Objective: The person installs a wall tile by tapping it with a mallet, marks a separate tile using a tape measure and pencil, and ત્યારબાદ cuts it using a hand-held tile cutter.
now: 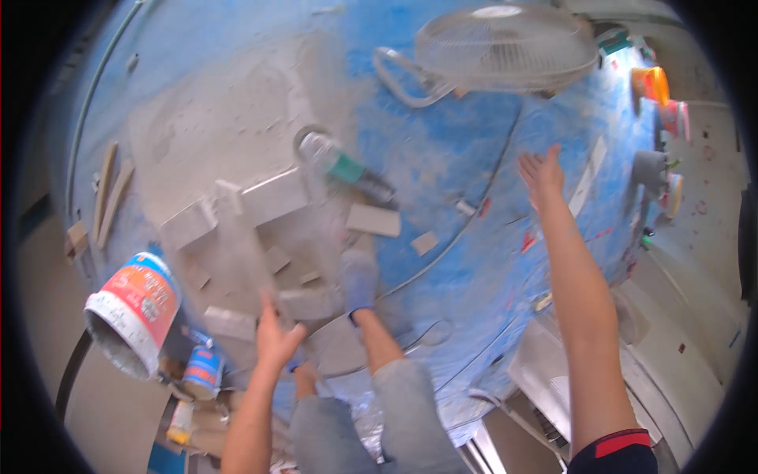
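My left hand [276, 336] is closed around the near end of a long, pale grey strip [245, 237], blurred by motion. The strip reaches away from me over several cut grey-white pieces. My right hand [543, 178] is stretched out far to the right, fingers extended, holding nothing. Beyond the strip, a power tool with a green and black body [345, 168], seemingly an angle grinder, lies on the dusty floor. A short pale block [373, 220] rests just this side of it. Two larger pale blocks [275, 196] lie around the strip's far end.
A fan [505, 51] lies at the back right on the blue sheet [442, 150]. A dark cable [499, 170] crosses the sheet. At left are a tilted bucket [134, 312], a blue can [204, 370] and wooden sticks [110, 197]. My feet stand among the pieces.
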